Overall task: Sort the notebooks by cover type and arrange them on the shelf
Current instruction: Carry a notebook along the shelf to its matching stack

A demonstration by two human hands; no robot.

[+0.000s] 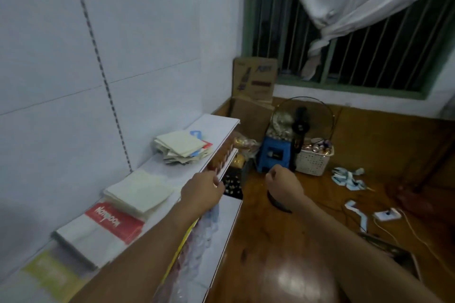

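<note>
Top shelf (222,128), wall to front: four notebook groups laid, far pile (182,146) untidy. We judge sorting near done. Left hand (202,188), right hand (283,183): fingers curled, holding nothing.

**Hands at the shelf edge**

Left hand (202,190) hovers at the white shelf (221,128) front, fingers curled; right hand (283,183) is fisted over the wooden floor. Cream notebooks (139,193) and a red-covered notebook (113,221) lie on the shelf

Green notebook (49,275) blurred, edge-cropped
</note>
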